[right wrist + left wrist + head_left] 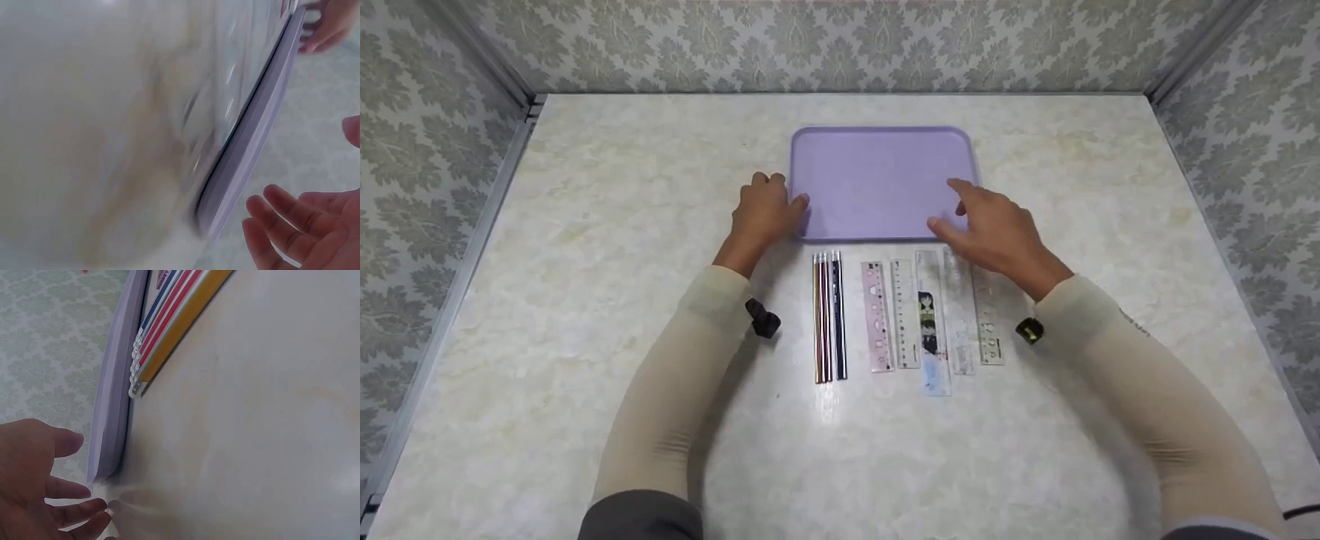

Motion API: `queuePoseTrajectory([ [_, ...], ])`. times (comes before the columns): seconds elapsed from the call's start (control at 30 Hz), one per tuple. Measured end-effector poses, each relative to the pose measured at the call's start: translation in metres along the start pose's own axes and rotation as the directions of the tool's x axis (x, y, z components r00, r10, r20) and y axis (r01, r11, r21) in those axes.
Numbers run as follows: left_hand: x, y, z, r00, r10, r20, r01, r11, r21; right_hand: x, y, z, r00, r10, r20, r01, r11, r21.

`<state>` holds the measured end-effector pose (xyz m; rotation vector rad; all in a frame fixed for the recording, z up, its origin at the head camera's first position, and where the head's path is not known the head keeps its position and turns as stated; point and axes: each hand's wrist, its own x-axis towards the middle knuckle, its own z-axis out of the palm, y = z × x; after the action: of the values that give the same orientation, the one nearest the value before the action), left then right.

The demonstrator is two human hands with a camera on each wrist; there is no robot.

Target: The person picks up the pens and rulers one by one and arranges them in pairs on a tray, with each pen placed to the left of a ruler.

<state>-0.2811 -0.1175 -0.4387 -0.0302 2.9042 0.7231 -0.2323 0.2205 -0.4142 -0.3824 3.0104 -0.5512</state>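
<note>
Tray (881,161) beyond pencils (829,319), rulers (934,319)

Pale marbled table (585,300); lilac tray (877,161) at centre; pencils (829,319), rulers (934,315) in row nearer.

My head view looks steeply down from above the near table (585,187) edge, taking in the whole scene. Both wrist views sit low and close, facing the tray's (877,180) near corners: left (109,416), right (253,140). All three share the tray.
</note>
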Motion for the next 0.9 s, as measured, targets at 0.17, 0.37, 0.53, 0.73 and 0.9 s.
queuePoseTrajectory([
  [0.17,-0.002,0.004,0.004,1.0,-0.017,-0.01,0.017,1.0,-0.015,-0.012,-0.031,0.016,0.998,-0.06,0.035,0.061,0.998,-0.012],
  [0.37,-0.001,0.005,0.005,0.999,-0.042,-0.01,0.042,0.999,-0.027,-0.022,-0.058,0.033,0.99,-0.123,0.068,0.125,0.992,-0.019],
  [0.53,0.002,0.009,0.005,0.998,-0.068,-0.003,0.068,0.997,-0.035,-0.027,-0.073,0.043,0.986,-0.127,0.106,0.131,0.991,-0.033],
  [0.73,0.003,0.012,0.008,0.996,-0.087,-0.005,0.087,0.996,-0.028,-0.034,-0.085,0.052,0.975,-0.164,0.15,0.172,0.984,-0.045],
  [0.9,0.005,0.013,0.007,0.995,-0.101,0.007,0.101,0.995,-0.02,-0.041,-0.098,0.056,0.962,-0.197,0.189,0.213,0.975,-0.067],
])
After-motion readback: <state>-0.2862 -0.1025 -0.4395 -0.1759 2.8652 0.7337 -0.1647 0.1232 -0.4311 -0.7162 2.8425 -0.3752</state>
